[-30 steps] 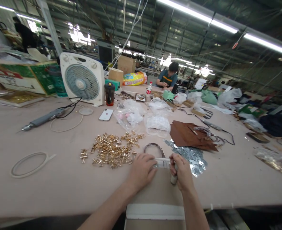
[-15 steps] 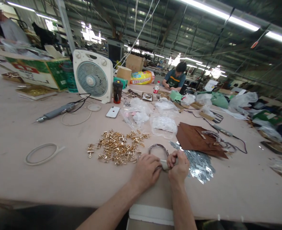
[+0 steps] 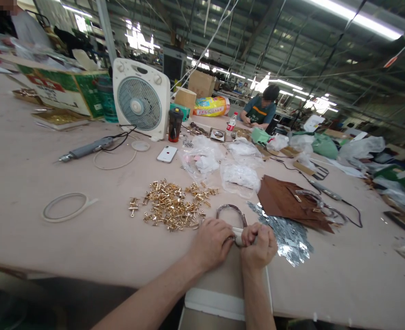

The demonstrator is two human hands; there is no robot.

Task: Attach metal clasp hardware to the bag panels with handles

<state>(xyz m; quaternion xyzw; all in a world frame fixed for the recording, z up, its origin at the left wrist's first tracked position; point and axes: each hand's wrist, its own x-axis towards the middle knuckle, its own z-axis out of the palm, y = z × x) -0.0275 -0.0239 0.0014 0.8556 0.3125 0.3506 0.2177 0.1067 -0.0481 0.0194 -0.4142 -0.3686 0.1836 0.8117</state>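
A pale beige handbag (image 3: 219, 275) lies in front of me, its lower part over the table's edge. Its dark curved handle (image 3: 230, 207) arches away from me. My left hand (image 3: 212, 243) curls its fingers round the bag's top by the handle's left end. Close beside it, my right hand (image 3: 259, 245) is closed in a pinch at the same pale top edge; what it grips is hidden by the fingers. A heap of gold metal fittings (image 3: 171, 206) lies to the left of the hands, and thin silver metal plates (image 3: 290, 243) lie to the right.
Brown sheets (image 3: 285, 201) overlap the silver plates. Farther back are plastic bags (image 3: 240, 176), a phone (image 3: 167, 154), a tumbler (image 3: 175, 126) and a fan (image 3: 140, 98). On the left lie an electric screwdriver (image 3: 85, 149) and a tape roll (image 3: 65, 206). A person (image 3: 259, 110) sits across the table.
The camera view has shifted slightly, so most things on the table appear farther right. Both hands stay at the bag's top edge, with little change in their grip.
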